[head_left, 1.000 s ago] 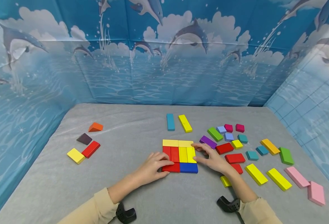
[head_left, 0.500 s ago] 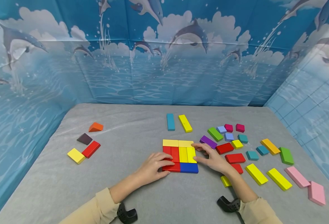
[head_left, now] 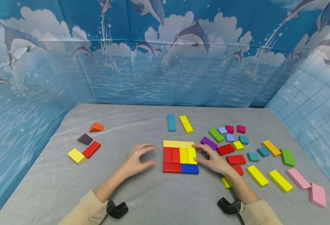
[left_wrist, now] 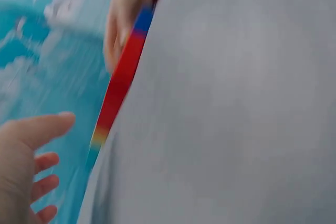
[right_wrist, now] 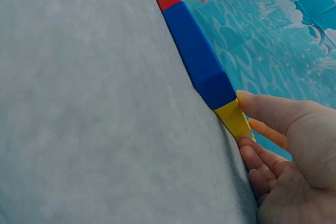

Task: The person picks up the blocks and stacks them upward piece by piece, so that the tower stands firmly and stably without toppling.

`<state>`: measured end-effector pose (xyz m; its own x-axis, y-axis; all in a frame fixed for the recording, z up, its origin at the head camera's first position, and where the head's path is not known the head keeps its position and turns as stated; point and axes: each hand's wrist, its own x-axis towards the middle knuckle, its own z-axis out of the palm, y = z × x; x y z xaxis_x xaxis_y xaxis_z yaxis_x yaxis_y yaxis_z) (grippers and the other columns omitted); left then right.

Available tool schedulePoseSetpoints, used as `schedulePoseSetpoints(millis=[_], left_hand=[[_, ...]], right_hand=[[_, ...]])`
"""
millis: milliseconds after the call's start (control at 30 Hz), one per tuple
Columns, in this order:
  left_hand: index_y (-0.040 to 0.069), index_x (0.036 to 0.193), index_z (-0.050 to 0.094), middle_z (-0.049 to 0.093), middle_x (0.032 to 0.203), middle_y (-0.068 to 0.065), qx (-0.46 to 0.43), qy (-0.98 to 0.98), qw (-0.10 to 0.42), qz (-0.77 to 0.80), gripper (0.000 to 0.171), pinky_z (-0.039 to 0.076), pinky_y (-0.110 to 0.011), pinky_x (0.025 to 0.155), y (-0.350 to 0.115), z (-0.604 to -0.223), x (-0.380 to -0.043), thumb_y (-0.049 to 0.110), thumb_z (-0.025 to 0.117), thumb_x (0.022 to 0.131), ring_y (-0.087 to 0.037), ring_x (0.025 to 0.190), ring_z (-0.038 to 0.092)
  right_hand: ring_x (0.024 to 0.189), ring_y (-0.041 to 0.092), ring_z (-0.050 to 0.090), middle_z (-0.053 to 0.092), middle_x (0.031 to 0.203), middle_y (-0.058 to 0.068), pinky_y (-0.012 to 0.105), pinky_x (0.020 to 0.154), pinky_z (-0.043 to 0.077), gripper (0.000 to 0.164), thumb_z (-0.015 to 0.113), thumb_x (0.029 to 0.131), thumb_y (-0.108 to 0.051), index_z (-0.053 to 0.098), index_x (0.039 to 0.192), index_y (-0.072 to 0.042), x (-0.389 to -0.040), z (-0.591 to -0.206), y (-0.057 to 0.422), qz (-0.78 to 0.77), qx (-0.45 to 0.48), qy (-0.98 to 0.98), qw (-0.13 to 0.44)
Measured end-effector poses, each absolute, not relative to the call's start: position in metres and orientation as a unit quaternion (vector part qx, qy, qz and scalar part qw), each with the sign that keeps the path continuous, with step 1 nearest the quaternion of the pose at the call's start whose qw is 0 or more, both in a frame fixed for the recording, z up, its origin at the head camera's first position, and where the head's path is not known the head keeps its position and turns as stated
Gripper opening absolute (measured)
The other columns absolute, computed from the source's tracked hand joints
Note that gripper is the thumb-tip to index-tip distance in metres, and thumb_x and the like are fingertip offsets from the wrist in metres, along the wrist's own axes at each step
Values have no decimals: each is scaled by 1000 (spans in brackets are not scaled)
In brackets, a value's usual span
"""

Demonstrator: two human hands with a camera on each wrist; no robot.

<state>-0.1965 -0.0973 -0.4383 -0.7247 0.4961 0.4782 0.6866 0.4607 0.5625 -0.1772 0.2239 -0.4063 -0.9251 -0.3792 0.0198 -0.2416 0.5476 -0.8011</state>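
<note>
In the head view, several wooden blocks lie fitted together as a flat rectangle. Pale yellow blocks (head_left: 171, 143) form its far row, upright red blocks (head_left: 167, 154) and yellow blocks (head_left: 183, 155) the middle. The near row is a red block (head_left: 171, 167) beside a blue block (head_left: 189, 168). My right hand (head_left: 213, 160) rests at the rectangle's right edge; the right wrist view has its thumb against the yellow end (right_wrist: 234, 116), just past the blue block (right_wrist: 197, 53). Left of the rectangle, my left hand (head_left: 135, 160) is apart from it, holding nothing, thumb and fingers spread.
A teal block (head_left: 171, 122) and a yellow block (head_left: 186, 124) lie beyond the rectangle. Many loose blocks spread to the right, including a purple one (head_left: 209, 143) close to my right hand. At far left are an orange wedge (head_left: 96, 127) and a red block (head_left: 91, 150).
My left hand has let go of the near red block and drawn back to the left, uncovering the rectangle's left side. The right hand and the blocks have stayed in place.
</note>
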Motion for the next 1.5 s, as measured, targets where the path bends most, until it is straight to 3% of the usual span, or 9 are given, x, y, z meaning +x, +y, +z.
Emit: schedulePoseSetpoints(millis=[367, 567, 933, 1167, 1500], left_hand=[[7, 122, 56, 54, 121, -15, -214, -918, 147, -299, 57, 26, -59, 88, -231, -428, -210, 19, 78, 71, -36, 112, 45], [5, 122, 54, 51, 117, -20, -172, -937, 132, -274, 57, 23, -61, 86, -271, -431, -201, 16, 77, 71, -38, 109, 44], [5, 123, 55, 56, 105, -21, -165, -953, 88, -238, 57, 22, -57, 87, -283, -432, -191, 23, 75, 73, -37, 100, 47], [2, 123, 54, 56, 89, -8, -170, -951, 78, -245, 62, 24, -55, 84, -281, -432, -195, 25, 78, 71, -26, 87, 49], [1, 121, 51, 52, 96, -10, -151, -954, 44, -257, 66, 29, -53, 80, -281, -431, -206, 33, 79, 69, -26, 89, 47]], right_hand=[[113, 36, 45, 47, 128, 21, 52, 93, 36, 48, 62, 86, -9, 44, 130, 2, -176, -405, 224, -441, -175, 877, 79], [113, 36, 44, 46, 128, 21, 52, 93, 36, 48, 61, 86, -9, 43, 130, 3, -176, -404, 224, -442, -173, 876, 81], [113, 33, 45, 47, 129, 18, 49, 92, 37, 49, 62, 87, -12, 43, 131, -1, -183, -421, 230, -435, -181, 879, 75], [114, 28, 45, 47, 130, 12, 47, 92, 37, 51, 64, 86, -20, 44, 132, -9, -191, -435, 237, -444, -188, 873, 76], [114, 29, 45, 47, 130, 14, 48, 92, 38, 51, 63, 86, -16, 43, 133, -6, -192, -438, 237, -436, -180, 879, 73]])
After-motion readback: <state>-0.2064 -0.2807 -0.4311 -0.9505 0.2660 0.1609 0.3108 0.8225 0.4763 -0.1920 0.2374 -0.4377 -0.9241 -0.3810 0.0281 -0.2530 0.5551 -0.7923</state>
